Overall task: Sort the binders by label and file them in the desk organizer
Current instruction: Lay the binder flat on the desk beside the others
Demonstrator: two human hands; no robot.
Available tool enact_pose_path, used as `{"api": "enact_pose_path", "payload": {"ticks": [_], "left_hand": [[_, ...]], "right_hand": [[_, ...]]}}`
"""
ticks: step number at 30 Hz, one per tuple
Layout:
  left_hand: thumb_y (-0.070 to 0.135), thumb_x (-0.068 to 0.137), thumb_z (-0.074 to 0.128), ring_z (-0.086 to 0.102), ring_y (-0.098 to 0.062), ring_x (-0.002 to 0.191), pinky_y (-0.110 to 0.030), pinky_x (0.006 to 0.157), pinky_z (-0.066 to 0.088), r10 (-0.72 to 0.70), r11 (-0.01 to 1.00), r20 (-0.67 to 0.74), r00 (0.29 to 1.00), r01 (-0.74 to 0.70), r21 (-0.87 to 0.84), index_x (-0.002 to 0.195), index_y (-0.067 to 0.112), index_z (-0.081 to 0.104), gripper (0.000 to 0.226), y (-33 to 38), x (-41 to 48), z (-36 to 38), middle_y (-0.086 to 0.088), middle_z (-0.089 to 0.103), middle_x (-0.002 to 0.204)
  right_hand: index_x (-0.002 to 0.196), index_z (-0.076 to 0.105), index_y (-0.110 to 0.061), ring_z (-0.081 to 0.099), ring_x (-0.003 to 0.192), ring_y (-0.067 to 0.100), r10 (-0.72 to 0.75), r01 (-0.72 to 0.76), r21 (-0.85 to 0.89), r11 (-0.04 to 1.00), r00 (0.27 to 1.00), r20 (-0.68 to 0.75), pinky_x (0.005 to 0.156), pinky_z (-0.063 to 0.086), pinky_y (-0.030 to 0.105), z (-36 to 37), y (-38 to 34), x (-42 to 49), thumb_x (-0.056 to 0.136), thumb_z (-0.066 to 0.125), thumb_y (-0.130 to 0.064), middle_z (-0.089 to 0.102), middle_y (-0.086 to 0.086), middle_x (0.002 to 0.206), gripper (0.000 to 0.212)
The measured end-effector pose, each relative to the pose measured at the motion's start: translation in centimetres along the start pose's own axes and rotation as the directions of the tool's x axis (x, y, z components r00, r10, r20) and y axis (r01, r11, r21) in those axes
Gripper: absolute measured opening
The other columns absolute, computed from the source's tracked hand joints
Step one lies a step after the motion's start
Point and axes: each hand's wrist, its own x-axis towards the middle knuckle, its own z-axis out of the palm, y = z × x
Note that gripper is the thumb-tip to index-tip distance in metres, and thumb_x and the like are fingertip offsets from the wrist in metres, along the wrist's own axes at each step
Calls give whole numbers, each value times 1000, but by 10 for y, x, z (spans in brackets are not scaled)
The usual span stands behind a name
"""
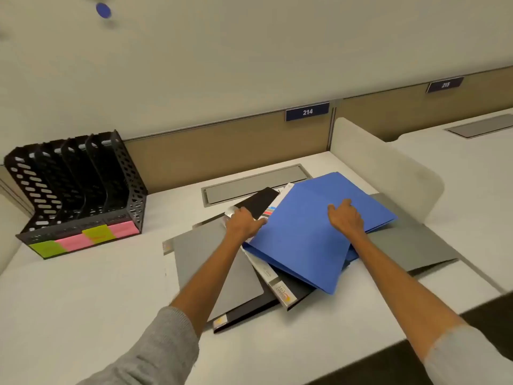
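Nearest, grey knit left sleeve (155,345). Beyond, left grip (244,226) at left edge of flat blue plastic binder (305,240) atop pile on white bench (83,301); hold unclear. Right grip (345,218) pressed loosely on its cover, clasping nothing. Black perforated desk organizer (83,184) well left, nearer left grip.

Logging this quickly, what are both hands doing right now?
Left hand: closed, gripping the blue folder at its left edge.
Right hand: open, resting on top of it.
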Motion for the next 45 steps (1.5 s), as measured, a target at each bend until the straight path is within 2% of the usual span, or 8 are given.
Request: {"api": "enact_pose_path", "payload": {"ticks": [7,13,18,22,30,35,41,45], "left_hand": [[62,85,60,59,-26,112,-32,87,49,-61,994,187,981,77,-75,129,6,47,72,-6,-12,28,-11,59,128],[61,79,68,57,-26,114,-33,86,48,-84,984,126,988,102,-144,130,6,45,78,-12,-17,39,-10,57,128],[50,71,82,56,-26,114,-33,89,50,-169,920,213,962,231,-316,127,4,44,82,-18,-20,44,-10,56,126],[43,66,87,52,-18,101,-27,78,46,-194,833,281,940,309,-458,112,11,43,72,-20,-21,38,-4,52,115],[40,62,89,62,-20,96,-29,76,54,-164,843,91,982,187,-504,110,10,54,66,-34,-17,6,-5,62,108],[46,63,87,67,-22,94,-38,86,59,-204,836,10,979,180,-519,110,9,56,67,-54,-15,-21,-5,65,107],[56,68,81,64,-19,89,-27,73,55,-291,841,-141,946,182,-510,113,16,50,67,-72,-28,-51,0,61,105],[57,71,79,65,-24,99,-38,84,57,-376,783,-210,903,188,-593,120,10,51,73,-85,-36,-65,-5,61,113]], "right_hand": [[147,21,3,38,132,41,151,-151,-5,988,985,80,106,38,53,17,33,-14,91,58,-34,36,23,144,76],[136,29,1,46,118,39,207,-208,1,978,974,90,84,44,42,35,47,-25,86,66,-31,30,21,140,70],[133,27,0,53,112,39,245,-254,93,963,965,98,79,43,38,42,50,-24,85,69,-25,47,23,130,69],[132,28,1,57,109,39,232,-242,163,957,970,77,79,46,41,41,48,-24,84,71,-23,54,20,124,69],[127,43,2,58,108,38,177,-205,149,967,967,184,87,52,46,44,20,-23,82,74,-33,55,19,125,65],[124,48,1,59,101,36,66,-87,109,990,981,185,74,50,40,43,-13,-16,80,74,-42,59,16,120,67],[136,41,-6,51,123,36,-82,-32,375,926,956,282,94,50,51,63,-56,-19,75,83,-30,52,11,136,78],[134,51,-8,52,126,33,-209,-11,480,877,892,401,98,48,48,90,-83,-32,69,88,-17,57,9,136,75]]}}
